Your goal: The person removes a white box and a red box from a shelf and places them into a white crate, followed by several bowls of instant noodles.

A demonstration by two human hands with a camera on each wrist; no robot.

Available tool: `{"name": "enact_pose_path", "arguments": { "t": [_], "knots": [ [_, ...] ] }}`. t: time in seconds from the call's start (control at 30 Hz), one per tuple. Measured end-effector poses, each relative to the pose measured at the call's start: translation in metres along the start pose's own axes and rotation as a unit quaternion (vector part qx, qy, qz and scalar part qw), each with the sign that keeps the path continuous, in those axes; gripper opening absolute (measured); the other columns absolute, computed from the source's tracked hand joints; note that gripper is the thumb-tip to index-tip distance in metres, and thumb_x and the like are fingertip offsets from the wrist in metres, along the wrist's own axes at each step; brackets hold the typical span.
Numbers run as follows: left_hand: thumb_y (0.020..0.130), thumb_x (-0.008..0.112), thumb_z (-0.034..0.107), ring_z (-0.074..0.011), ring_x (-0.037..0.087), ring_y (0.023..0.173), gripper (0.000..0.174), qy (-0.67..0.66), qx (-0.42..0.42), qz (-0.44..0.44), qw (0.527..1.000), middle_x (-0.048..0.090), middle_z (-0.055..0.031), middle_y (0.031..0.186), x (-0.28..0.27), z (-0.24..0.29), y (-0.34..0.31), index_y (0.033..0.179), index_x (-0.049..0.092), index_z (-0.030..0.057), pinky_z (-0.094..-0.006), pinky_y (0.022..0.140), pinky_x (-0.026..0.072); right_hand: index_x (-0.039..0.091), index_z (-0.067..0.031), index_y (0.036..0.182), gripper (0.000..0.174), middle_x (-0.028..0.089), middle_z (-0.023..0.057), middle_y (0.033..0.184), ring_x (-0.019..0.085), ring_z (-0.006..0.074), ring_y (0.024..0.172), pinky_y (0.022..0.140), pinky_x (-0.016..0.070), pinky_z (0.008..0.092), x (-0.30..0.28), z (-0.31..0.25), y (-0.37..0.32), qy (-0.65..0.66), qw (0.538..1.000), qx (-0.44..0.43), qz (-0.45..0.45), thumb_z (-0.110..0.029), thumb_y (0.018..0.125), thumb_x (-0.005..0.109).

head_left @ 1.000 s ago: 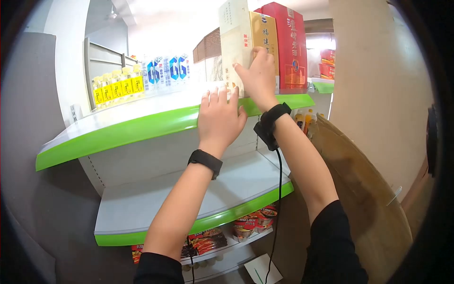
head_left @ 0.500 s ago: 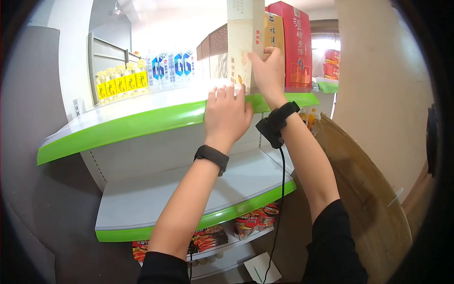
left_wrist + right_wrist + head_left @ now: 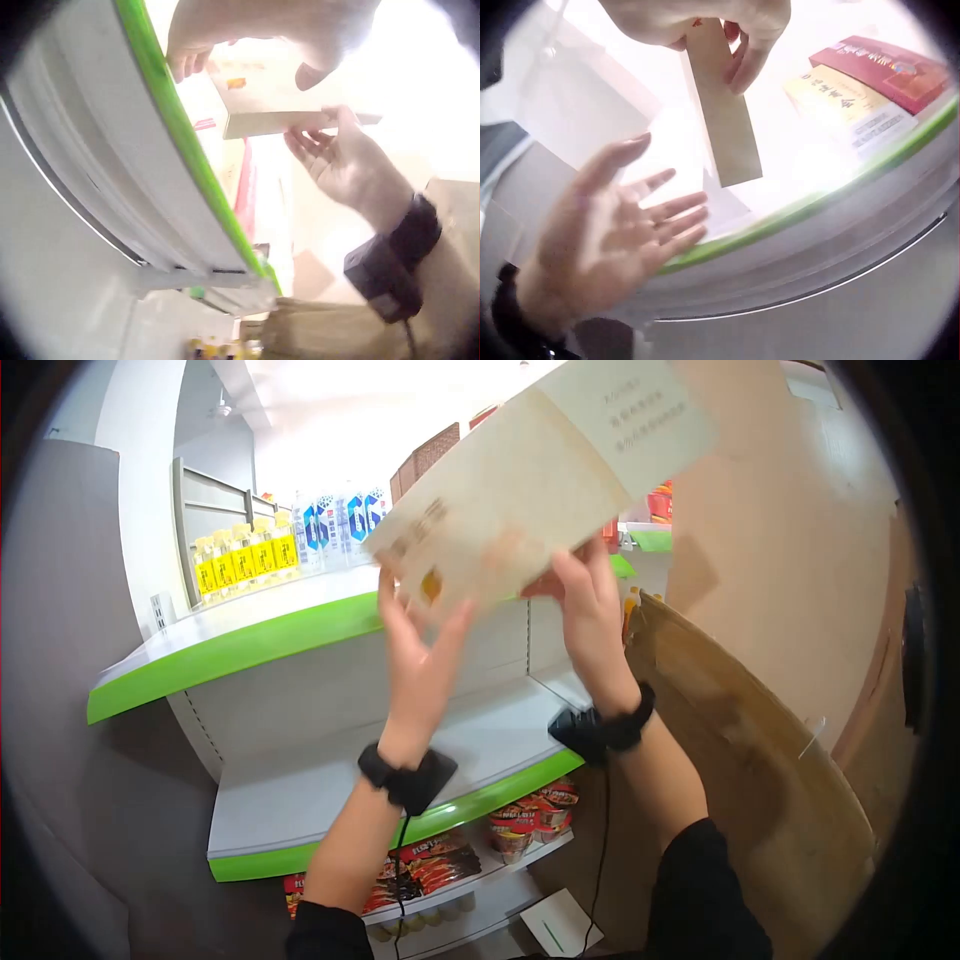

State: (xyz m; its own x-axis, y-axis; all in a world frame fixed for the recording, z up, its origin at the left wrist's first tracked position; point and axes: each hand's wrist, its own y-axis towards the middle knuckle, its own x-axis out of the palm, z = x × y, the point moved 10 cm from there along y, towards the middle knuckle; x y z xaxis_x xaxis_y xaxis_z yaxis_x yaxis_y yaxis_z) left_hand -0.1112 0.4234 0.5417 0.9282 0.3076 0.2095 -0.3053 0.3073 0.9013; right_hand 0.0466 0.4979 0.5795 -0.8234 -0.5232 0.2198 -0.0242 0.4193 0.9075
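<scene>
- Cream box (image 3: 530, 490): held tilted in the air, in front of the green-edged top shelf (image 3: 250, 648).
- Right hand (image 3: 595, 618): grip pinches the box's lower end, with the fingers curled round it.
- Left hand (image 3: 420, 660): grip spread, fingers straight, at the box's lower corner.
- Red box (image 3: 877, 64) and yellow box (image 3: 840, 94): on the shelf.

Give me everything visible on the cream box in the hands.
The box is a tall, slim cream carton, cardboard by its look. It has small print near its upper end and orange-brown marks near its lower end, and it looks closed. It is held in the air in front of the upper shelf, tilted with its top up to the right. The right hand grips it between thumb and fingers. The left hand, fingers straight, touches its lower corner.
</scene>
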Motion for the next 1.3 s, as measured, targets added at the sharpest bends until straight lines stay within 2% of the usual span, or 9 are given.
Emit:
{"name": "enact_pose_path", "arguments": {
  "t": [0.07, 0.13, 0.27, 0.4, 0.53, 0.73, 0.9, 1.2, 1.3],
  "knots": [
    [0.082, 0.055, 0.015, -0.0223, 0.041, 0.112, 0.059, -0.066, -0.117, -0.01, 0.991, 0.041, -0.0127, 0.12, -0.016, -0.007, -0.037, 0.128, 0.02, 0.0001, -0.0317, 0.091, 0.0364, 0.04, 0.0022, 0.103, 0.028, 0.052, 0.0086, 0.089, 0.054, 0.0151, 0.073, 0.064, 0.0451, 0.0257, 0.005, -0.016, -0.032, 0.033, 0.999, 0.03, -0.008, -0.012, 0.082, 0.051],
    [0.082, 0.054, 0.014, -0.0209, 0.043, 0.111, 0.058, -0.14, -0.225, -0.009, 0.964, 0.041, -0.0125, 0.119, -0.029, 0.008, -0.09, 0.127, 0.02, 0.0, -0.0328, 0.09, 0.0381, 0.036, 0.0042, 0.115, 0.043, 0.051, 0.0104, 0.1, 0.052, 0.0169, 0.087, 0.074, 0.0436, 0.0283, 0.014, -0.014, -0.086, 0.082, 0.981, 0.168, -0.055, -0.013, 0.08, 0.054],
    [0.079, 0.058, 0.01, -0.0187, 0.044, 0.105, 0.056, -0.074, -0.189, 0.049, 0.978, 0.043, -0.0109, 0.117, -0.1, 0.029, -0.189, 0.124, 0.027, -0.0018, -0.032, 0.09, 0.0352, 0.028, 0.0053, 0.125, 0.067, 0.044, 0.0109, 0.118, 0.042, 0.0212, 0.112, 0.094, 0.0328, 0.0332, -0.044, -0.039, -0.158, 0.043, 0.99, 0.09, 0.102, -0.028, 0.075, 0.059],
    [0.077, 0.059, 0.01, -0.0177, 0.044, 0.105, 0.055, -0.031, -0.335, 0.065, 0.939, 0.045, -0.0107, 0.114, -0.158, 0.035, -0.286, 0.122, 0.029, -0.0027, -0.0316, 0.09, 0.0351, 0.029, 0.0032, 0.125, 0.069, 0.042, 0.0099, 0.119, 0.042, 0.0192, 0.111, 0.093, 0.0338, 0.0324, -0.06, -0.032, -0.249, -0.005, 0.978, 0.145, 0.153, -0.03, 0.073, 0.062],
    [0.078, 0.058, 0.008, -0.0168, 0.046, 0.103, 0.052, 0.068, -0.484, 0.092, 0.868, 0.047, -0.0111, 0.113, -0.209, 0.066, -0.376, 0.121, 0.032, -0.0027, -0.0299, 0.089, 0.0357, 0.04, -0.0015, 0.118, 0.048, 0.049, 0.0072, 0.109, 0.044, 0.0154, 0.104, 0.09, 0.0332, 0.028, -0.054, 0.005, -0.394, 0.012, 0.898, 0.399, 0.186, -0.016, 0.075, 0.058],
    [0.082, 0.049, 0.0, -0.0154, 0.046, 0.104, 0.047, 0.067, -0.593, 0.11, 0.794, 0.047, -0.0106, 0.116, -0.266, 0.116, -0.447, 0.125, 0.031, -0.004, -0.0267, 0.09, 0.0345, 0.044, -0.0022, 0.113, 0.036, 0.054, 0.0066, 0.103, 0.052, 0.0129, 0.092, 0.077, 0.0411, 0.0253, -0.012, -0.028, -0.524, -0.069, 0.809, 0.574, 0.109, -0.007, 0.079, 0.056],
    [0.083, 0.045, -0.001, -0.0149, 0.044, 0.106, 0.046, 0.076, -0.554, 0.095, 0.824, 0.045, -0.0105, 0.118, -0.267, 0.149, -0.445, 0.127, 0.029, -0.0043, -0.0262, 0.092, 0.0324, 0.046, 0.001, 0.111, 0.033, 0.055, 0.0075, 0.103, 0.051, 0.0158, 0.095, 0.083, 0.0385, 0.0267, 0.007, -0.081, -0.526, -0.177, 0.854, 0.478, 0.106, -0.009, 0.08, 0.055],
    [0.082, 0.049, 0.004, -0.0175, 0.045, 0.103, 0.042, 0.082, -0.605, 0.011, 0.792, 0.048, -0.011, 0.11, -0.249, 0.182, -0.507, 0.122, 0.037, -0.0033, -0.0273, 0.088, 0.0343, 0.046, 0.0019, 0.112, 0.037, 0.058, 0.0137, 0.102, 0.054, 0.0167, 0.095, 0.081, 0.0407, 0.0278, -0.005, -0.181, -0.572, -0.347, 0.785, 0.49, 0.149, -0.016, 0.081, 0.054],
    [0.081, 0.052, 0.008, -0.0223, 0.045, 0.098, 0.038, 0.222, -0.568, -0.126, 0.782, 0.049, -0.013, 0.101, -0.241, 0.184, -0.509, 0.117, 0.044, -0.0012, -0.0297, 0.086, 0.035, 0.047, 0.0034, 0.111, 0.036, 0.057, 0.0145, 0.104, 0.053, 0.0181, 0.097, 0.083, 0.0399, 0.0279, -0.017, -0.205, -0.598, -0.352, 0.778, 0.489, 0.178, -0.015, 0.08, 0.055]
  ]
}}
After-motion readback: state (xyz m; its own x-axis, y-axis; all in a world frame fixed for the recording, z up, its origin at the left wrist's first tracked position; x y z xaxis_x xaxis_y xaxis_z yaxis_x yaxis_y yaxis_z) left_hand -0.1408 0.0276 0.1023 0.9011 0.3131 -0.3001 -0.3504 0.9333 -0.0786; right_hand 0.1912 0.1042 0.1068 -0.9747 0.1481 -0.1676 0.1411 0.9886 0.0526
